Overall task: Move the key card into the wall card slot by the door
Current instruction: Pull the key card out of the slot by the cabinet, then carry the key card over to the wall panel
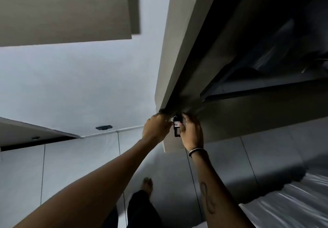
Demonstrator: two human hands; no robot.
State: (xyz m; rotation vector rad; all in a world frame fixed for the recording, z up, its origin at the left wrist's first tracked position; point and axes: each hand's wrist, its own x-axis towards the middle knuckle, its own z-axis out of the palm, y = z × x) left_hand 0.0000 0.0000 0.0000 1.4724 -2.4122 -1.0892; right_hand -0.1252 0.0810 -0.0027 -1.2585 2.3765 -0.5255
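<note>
The key card (177, 129) is a small black tag with a white handwritten label. It sits upright between my two hands, against the lower edge of a grey-brown door panel (177, 50). My right hand (192, 132) pinches the card's right side with its fingertips; a band is on that wrist. My left hand (156, 128) is curled just left of the card's top, touching the panel edge. Blur hides whether it grips the card or the edge. I cannot pick out the wall card slot with certainty.
A white wall (79, 85) fills the left, with a small dark fitting (103, 127) low on it. A dark opening (266, 41) lies to the right of the panel. Below are the grey tiled floor (79, 165), my bare foot (147, 185) and a white-sheeted bed (292, 204).
</note>
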